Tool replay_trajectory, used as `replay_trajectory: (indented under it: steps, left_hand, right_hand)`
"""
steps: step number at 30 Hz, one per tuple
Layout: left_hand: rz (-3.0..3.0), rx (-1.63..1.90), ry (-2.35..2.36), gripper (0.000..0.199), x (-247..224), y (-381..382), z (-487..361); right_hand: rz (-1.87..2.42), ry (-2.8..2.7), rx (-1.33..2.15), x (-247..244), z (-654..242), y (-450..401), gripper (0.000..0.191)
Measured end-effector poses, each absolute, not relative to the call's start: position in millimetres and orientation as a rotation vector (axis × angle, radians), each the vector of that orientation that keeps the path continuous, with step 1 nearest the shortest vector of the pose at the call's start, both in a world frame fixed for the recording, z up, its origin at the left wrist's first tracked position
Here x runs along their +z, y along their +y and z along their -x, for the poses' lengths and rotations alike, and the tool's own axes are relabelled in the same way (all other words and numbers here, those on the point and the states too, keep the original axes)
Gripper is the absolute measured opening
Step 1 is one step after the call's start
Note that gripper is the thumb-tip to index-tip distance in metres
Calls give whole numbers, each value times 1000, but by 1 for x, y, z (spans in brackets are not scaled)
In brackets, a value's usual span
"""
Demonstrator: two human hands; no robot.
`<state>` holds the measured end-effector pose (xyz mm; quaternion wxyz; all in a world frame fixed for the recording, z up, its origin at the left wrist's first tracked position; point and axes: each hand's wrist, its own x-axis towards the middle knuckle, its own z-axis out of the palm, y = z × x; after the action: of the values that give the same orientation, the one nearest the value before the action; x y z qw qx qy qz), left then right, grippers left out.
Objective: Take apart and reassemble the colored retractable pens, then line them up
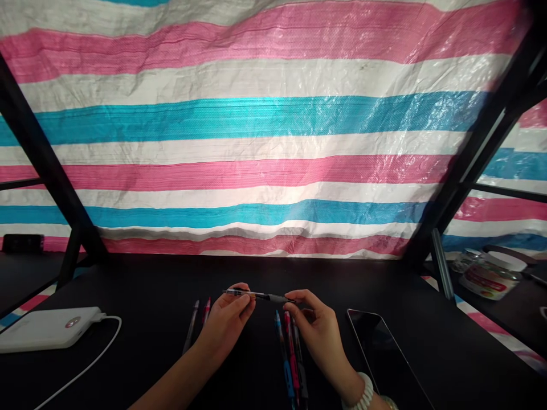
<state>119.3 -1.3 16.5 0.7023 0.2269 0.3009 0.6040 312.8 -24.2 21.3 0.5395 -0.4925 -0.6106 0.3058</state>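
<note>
A pen (265,296) with a clear barrel and a dark grip is held level above the black table. My left hand (228,313) pinches its clear end between thumb and fingers. At the dark end, the thumb and fingertips of my right hand (316,322) close on it and hide the tip. Below and between the hands lie a blue pen (285,364), a pink pen (293,356) and a dark pen (301,364), side by side. Beyond my left forearm are another dark pen (191,327) and a pink pen (207,310), partly covered by the hand.
A smartphone (384,353) lies right of my right hand. On the left sits a white power bank (51,328) with a white cable (85,369). Black frame bars (64,171) slant up both sides before a striped sheet (265,119). Jars (491,276) stand far right.
</note>
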Motion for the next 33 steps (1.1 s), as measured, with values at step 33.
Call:
replay_trajectory:
  steps: [33]
  left_hand:
    - [-483,1286,737,16,23,-6,-120]
  right_hand:
    - [1156,-1626,789,20,-310,-26,12]
